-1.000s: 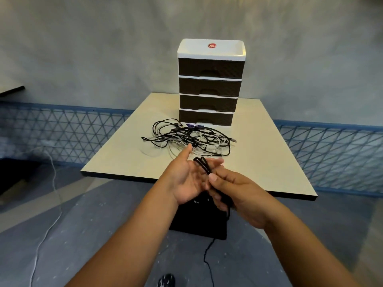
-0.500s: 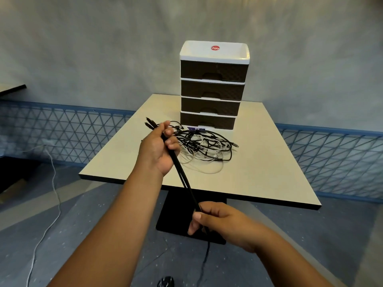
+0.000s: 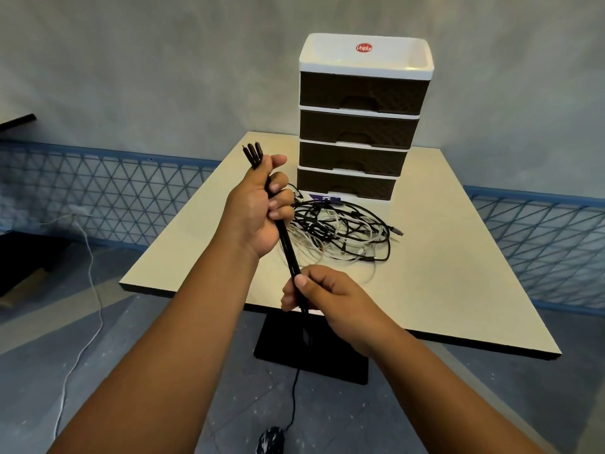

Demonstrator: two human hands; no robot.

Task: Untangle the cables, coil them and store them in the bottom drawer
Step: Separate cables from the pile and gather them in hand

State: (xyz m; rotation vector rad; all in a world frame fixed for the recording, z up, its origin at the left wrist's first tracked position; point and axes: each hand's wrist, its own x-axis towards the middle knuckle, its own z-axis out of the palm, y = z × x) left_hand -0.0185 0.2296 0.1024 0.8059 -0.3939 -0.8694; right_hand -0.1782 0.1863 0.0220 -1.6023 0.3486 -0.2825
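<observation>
Right hand [image 3: 322, 294] slid up the black cable [image 3: 288, 247], nearer left hand [image 3: 258, 208] at 11 o'clock; both fists closed around it. Limp, light; grip near plugs.

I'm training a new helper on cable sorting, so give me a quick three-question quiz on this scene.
1. True or false: the bottom drawer of the drawer unit is open.
2. Multiple choice: the left hand grips the black cable bundle near A) its plug ends, B) its middle, C) nowhere.
3. Fill in: the tangled cable pile lies on the ___, in front of the drawers.

Key
1. False: all four drawers look shut.
2. A: the plugs stick out above the fist, while the right hand grips lower down.
3. Table.
</observation>
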